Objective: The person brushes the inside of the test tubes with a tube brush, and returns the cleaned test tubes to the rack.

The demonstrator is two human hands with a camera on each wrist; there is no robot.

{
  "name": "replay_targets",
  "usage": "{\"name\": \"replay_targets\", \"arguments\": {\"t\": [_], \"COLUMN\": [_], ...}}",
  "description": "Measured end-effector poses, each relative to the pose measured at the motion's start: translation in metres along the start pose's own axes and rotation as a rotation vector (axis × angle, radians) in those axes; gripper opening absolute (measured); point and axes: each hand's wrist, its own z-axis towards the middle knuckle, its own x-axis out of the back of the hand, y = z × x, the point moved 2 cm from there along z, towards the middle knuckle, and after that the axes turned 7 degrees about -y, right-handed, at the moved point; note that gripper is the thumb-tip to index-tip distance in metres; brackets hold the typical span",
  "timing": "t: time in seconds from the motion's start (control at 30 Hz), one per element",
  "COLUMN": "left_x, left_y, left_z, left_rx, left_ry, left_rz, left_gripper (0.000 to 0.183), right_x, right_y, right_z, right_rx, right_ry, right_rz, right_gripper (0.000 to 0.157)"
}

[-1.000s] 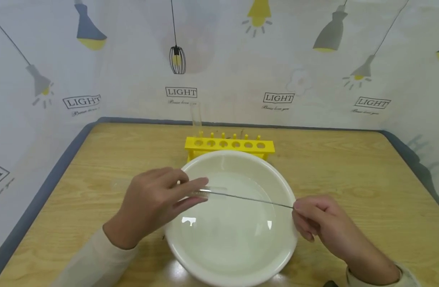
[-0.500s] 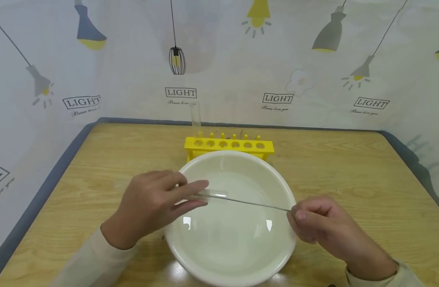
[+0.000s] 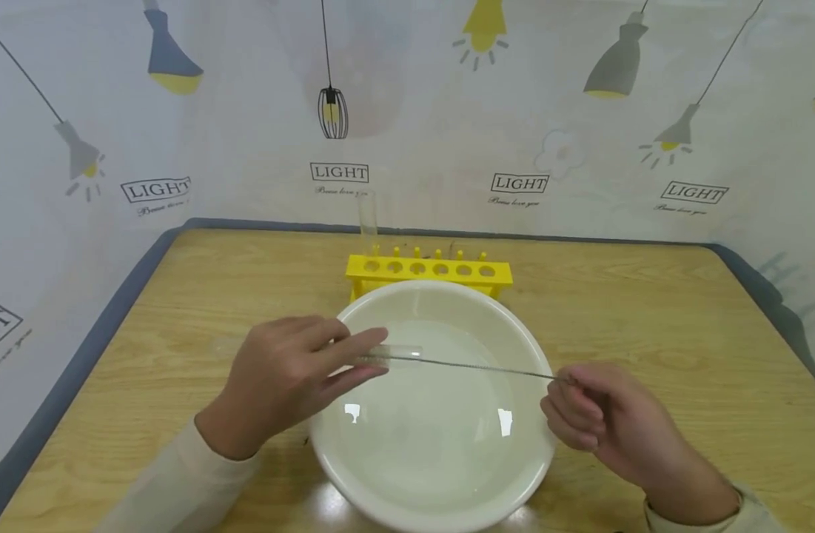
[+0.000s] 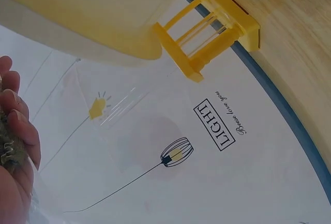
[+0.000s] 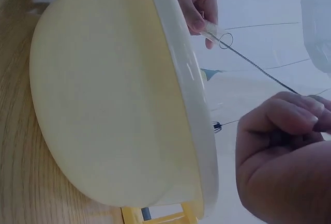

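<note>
My left hand [image 3: 294, 370] holds a clear glass test tube [image 3: 406, 352] over the white basin [image 3: 414, 302], its mouth facing right. A thin twisted-wire brush handle [image 3: 480, 367] runs from inside the tube to my right hand [image 3: 614, 414], which pinches its end by the basin's right rim. In the left wrist view, dark brush bristles [image 4: 9, 144] show within the tube against the curled fingers [image 4: 23, 125]. The right wrist view shows the tube's round mouth [image 5: 226, 41] with the wire passing through it. The basin holds water with bright reflections.
Behind the basin stands a yellow test tube rack [image 3: 428, 269] with a row of holes and pegs. One upright clear tube [image 3: 368, 222] is in its left end. The wooden table [image 3: 647, 318] meets a lamp-patterned wall covering [image 3: 427, 111] at the back.
My right hand moves slightly left and down, then back right and up, its fingers shifting on the wire's end. The tube tilts a little; my left hand stays nearly in place.
</note>
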Motion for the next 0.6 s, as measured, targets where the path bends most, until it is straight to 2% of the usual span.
{"name": "replay_targets", "arguments": {"t": [0.17, 0.37, 0.5, 0.6], "left_x": [-0.0009, -0.0022, -0.0025, -0.0023], "left_y": [-0.0001, -0.0002, 0.0002, 0.0006], "left_z": [-0.0004, 0.0, -0.0003, -0.0005], "left_rx": [-0.006, -0.017, -0.025, -0.038], "left_ry": [-0.006, 0.018, 0.017, 0.014], "left_rz": [-0.006, 0.003, -0.005, -0.012], "left_gripper": [0.033, 0.032, 0.032, 0.033], "right_x": [0.0005, -0.0002, -0.0005, -0.0003], "right_y": [0.0009, 0.001, 0.0004, 0.0001], "right_z": [0.0002, -0.0002, -0.0019, -0.0054], "right_rx": [0.025, 0.004, -0.027, -0.084], "right_ry": [-0.062, -0.12, -0.208, -0.262], "right_rz": [-0.054, -0.086, -0.206, -0.315], "right_gripper": [0.043, 0.039, 0.032, 0.028]}}
